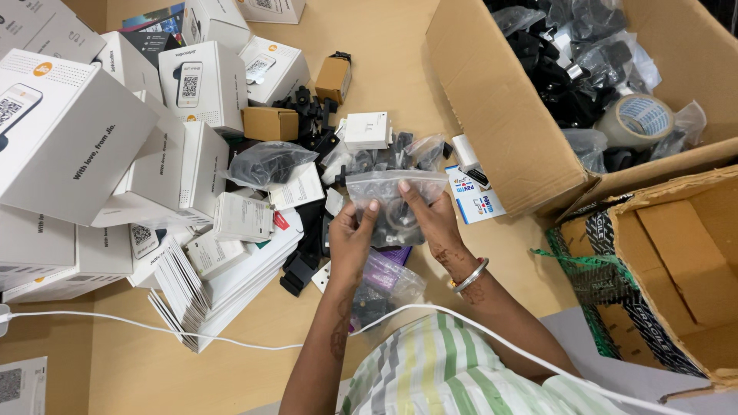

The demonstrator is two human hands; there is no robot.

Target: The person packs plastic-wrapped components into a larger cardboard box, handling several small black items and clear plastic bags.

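Plastic pouch [393, 201], head view: clear, crinkled, holding dark small parts, was raised over the cluttered wooden table [254, 338], with left hand [352, 238] pinched on its left edge and right hand [432, 219] pinched on its upper right. Risk judged: thin slick film could slip or tear under the pull, spilling parts among loose black adapters [311, 115] and white boxes [201, 81]

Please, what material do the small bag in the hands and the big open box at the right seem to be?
The small bag held by both hands looks like thin clear plastic: glossy, crinkled, dark parts showing through. The big open box looks like brown corrugated cardboard: matte, with folded flaps.
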